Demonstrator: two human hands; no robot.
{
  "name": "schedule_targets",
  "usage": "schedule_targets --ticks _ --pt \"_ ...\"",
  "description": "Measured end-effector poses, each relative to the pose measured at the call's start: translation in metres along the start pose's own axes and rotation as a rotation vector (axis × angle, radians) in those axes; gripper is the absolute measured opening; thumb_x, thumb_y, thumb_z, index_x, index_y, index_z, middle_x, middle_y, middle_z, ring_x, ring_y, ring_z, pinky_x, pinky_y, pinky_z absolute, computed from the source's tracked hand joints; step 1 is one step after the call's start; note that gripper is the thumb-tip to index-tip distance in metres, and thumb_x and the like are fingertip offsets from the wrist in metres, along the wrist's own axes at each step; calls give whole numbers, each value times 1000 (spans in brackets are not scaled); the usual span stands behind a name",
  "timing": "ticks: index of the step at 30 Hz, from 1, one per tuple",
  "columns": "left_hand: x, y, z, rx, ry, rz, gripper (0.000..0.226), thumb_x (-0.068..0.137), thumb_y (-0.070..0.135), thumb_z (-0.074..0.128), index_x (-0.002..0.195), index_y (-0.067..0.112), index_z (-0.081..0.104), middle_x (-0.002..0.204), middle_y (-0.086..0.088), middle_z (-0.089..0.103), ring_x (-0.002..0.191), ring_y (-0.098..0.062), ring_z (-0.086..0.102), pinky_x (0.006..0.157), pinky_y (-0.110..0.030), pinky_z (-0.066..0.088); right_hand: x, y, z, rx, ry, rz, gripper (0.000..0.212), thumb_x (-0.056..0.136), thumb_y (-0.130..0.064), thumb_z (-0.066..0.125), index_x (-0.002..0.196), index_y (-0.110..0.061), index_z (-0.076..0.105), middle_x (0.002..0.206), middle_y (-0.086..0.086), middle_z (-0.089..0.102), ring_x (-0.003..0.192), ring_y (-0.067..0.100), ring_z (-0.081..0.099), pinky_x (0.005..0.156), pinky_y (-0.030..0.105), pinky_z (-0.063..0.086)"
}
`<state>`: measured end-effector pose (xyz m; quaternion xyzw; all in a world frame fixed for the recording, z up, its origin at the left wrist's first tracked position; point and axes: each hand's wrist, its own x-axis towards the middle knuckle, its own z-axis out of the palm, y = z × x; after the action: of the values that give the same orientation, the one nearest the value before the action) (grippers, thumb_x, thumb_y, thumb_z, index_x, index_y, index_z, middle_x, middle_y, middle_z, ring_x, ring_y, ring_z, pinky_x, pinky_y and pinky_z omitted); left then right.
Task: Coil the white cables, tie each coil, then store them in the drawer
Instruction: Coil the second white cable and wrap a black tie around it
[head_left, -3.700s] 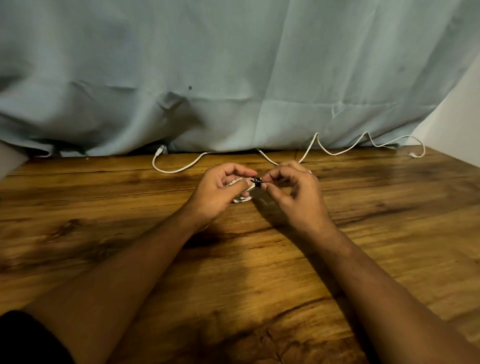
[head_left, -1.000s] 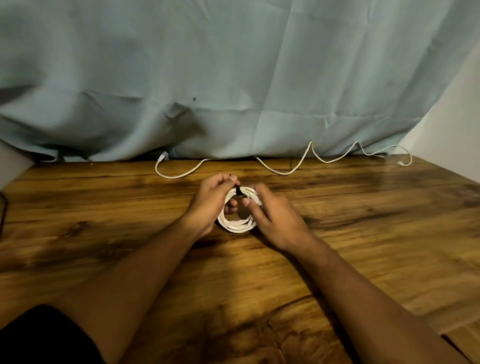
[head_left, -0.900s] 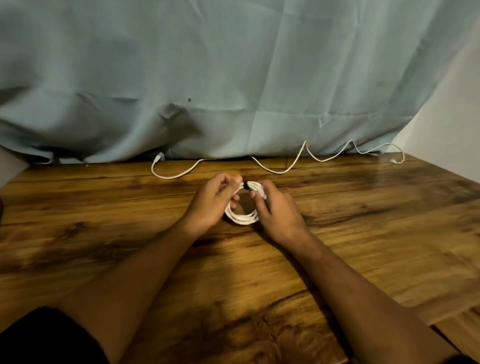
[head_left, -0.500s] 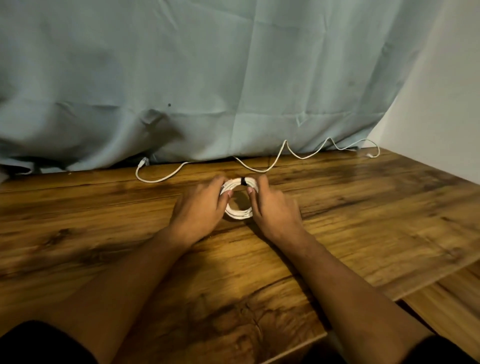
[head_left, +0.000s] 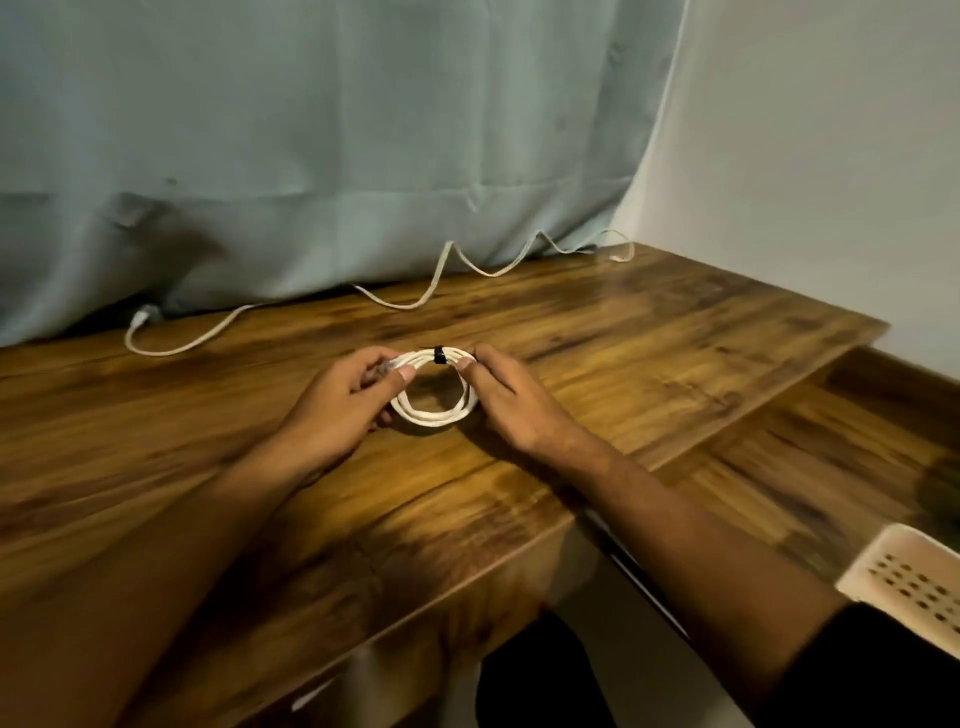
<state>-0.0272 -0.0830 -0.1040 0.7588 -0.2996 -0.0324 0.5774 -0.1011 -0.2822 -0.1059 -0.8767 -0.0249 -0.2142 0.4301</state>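
A coiled white cable (head_left: 435, 417) lies between my hands on the wooden table (head_left: 649, 332). A black tie (head_left: 439, 356) wraps its far side. My left hand (head_left: 340, 402) pinches the coil's left side between thumb and fingers. On the coil's right side my right hand (head_left: 511, 397) grips it the same way. A second white cable (head_left: 410, 304) runs loose and uncoiled along the back of the table, below the curtain, with a plug (head_left: 141, 318) at its left end.
A pale blue curtain (head_left: 322, 145) hangs behind the table and a white wall (head_left: 810, 156) stands to the right. Beyond the table's right edge lies a lower wooden surface (head_left: 810, 467). A white perforated basket (head_left: 914, 582) shows at the lower right.
The tie was being fastened on the coil 3.7 s ago. Since then both hands spread the coil into a ring, and my view has swung right, bringing the table's right edge and the basket in.
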Motion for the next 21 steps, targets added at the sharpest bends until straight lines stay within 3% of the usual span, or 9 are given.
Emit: schedule_targets --ticks 3,6,10,14,16,19,21 --pt "5 17 42 -5 -79 -42 13 104 23 57 111 22 68 74 6 67 63 -9 58 55 -20 44 -23 14 -41 58 21 72 26 104 -32 47 88 -16 59 67 -16 58 63 4 53 64 33 42" --pt "9 37 93 -10 -211 -44 14 105 17 53 107 25 65 79 5 67 63 -8 58 55 -21 44 -53 25 -94 15 53 159 24 107 -20 45 92 -10 62 68 -6 58 51 3 54 51 23 42" --pt "8 65 161 -30 -335 -22 15 103 14 57 107 25 67 81 6 68 63 -6 57 57 -21 44 -97 44 -165 -11 50 240 27 102 -23 47 104 -3 65 70 4 62 54 12 58 47 25 44" --pt "2 93 228 25 -448 43 19 95 12 67 108 23 73 101 -4 77 88 -29 71 79 -38 55 -158 60 -228 -80 42 344 27 106 -22 50 104 -2 68 73 9 70 60 21 61 55 37 45" --pt "-2 104 259 70 -512 108 20 90 16 70 105 28 75 99 -2 78 97 -35 70 90 -49 55 -190 65 -251 -98 67 417 27 105 -23 53 102 -4 72 72 4 71 61 20 62 57 39 48" --pt "-14 119 303 99 -619 192 27 88 14 72 111 28 72 91 6 74 83 -24 69 84 -42 55 -237 68 -278 -75 122 543 24 105 -22 56 98 -7 74 65 -2 68 60 19 61 55 34 48" --pt "-24 128 328 104 -658 266 31 84 14 74 112 26 69 83 7 66 70 -13 58 73 -36 49 -266 69 -292 -56 163 636 24 104 -21 59 96 -5 75 66 3 68 61 23 61 55 33 49"
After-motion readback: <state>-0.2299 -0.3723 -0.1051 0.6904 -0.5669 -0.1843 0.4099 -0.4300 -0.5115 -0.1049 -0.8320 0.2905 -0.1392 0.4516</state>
